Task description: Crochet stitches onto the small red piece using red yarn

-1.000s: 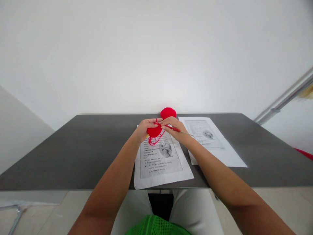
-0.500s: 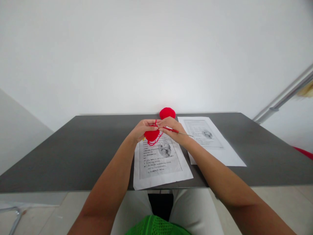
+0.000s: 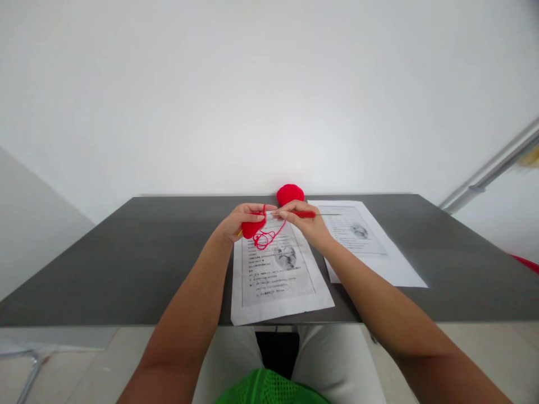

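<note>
My left hand [image 3: 240, 220] is closed on a small red crocheted piece [image 3: 252, 228], and red yarn runs up over its index finger. Something thin and yellow [image 3: 240, 233] pokes out beneath that hand. Between thumb and fingers my right hand [image 3: 305, 222] pinches a crochet hook with a red handle [image 3: 304, 214]; the hook's tip lies close to the left fingertips. Loose red yarn [image 3: 264, 240] hangs in loops below the piece, above a printed sheet [image 3: 280, 306]. Behind my right hand sits a red ball of yarn [image 3: 290, 193].
A second printed sheet [image 3: 385, 269] lies on the dark table [image 3: 126, 269], to the right of the first. The table's far edge stands against a white wall [image 3: 269, 101]. A grey metal rail [image 3: 501, 168] slopes up at the right.
My hands have drawn a little apart, the left moving left with the crocheted piece. The crochet hook now lies nearly level, and the yarn loops hang wider.
</note>
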A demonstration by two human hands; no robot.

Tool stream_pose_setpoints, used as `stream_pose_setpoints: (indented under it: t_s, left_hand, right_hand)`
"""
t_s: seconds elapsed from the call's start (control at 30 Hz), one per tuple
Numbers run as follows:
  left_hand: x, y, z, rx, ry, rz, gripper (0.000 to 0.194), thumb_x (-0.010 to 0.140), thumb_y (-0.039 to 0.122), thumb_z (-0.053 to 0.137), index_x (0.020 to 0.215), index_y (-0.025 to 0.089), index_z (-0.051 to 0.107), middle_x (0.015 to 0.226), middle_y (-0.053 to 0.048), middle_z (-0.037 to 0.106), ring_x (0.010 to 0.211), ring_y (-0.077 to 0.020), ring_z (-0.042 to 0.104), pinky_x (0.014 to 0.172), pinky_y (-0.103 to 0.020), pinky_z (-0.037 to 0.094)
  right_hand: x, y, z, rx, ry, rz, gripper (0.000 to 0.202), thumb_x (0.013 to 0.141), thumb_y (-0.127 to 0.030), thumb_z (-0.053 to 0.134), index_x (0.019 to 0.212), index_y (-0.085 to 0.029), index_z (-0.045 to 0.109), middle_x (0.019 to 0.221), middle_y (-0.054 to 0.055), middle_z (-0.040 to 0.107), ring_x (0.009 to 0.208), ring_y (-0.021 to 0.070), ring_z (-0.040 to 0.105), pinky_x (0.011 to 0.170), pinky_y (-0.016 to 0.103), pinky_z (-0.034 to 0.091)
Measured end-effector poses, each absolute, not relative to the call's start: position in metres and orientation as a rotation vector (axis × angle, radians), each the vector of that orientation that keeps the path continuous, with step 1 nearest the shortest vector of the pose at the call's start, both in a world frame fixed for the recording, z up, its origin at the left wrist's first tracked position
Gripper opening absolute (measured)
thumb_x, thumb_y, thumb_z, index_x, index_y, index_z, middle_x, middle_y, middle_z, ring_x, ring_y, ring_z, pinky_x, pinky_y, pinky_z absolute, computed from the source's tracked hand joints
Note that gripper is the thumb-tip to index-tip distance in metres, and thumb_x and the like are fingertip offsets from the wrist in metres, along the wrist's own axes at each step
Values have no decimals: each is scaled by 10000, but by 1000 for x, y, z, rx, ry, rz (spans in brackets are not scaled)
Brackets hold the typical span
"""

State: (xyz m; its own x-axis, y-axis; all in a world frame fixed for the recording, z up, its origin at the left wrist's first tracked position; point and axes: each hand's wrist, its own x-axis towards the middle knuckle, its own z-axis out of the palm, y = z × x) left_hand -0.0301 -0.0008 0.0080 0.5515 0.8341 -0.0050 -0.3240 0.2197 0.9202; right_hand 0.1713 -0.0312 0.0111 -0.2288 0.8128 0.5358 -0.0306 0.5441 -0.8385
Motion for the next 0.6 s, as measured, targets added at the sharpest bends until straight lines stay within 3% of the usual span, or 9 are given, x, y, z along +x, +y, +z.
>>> stream_pose_setpoints:
  t_s: [0.17,0.6]
  left_hand:
    - [-32,0,5,1073,556,877,430,545,188,813,958,76,765,562,-40,648,450,-80,496,479,-211,342]
    - [-35,0,5,1103,527,799,419,535,199,818,929,71,762,517,-22,607,431,-72,471,443,-193,308]
  right_hand:
    - [178,-30,16,-586,-1777,848,155,837,-366,702,833,-216,739,909,43,767,903,185,715,865,357,569]
    - [177,-32,15,-604,-1707,929,159,809,-358,735,801,-199,732,839,44,760,832,191,720,817,357,580]
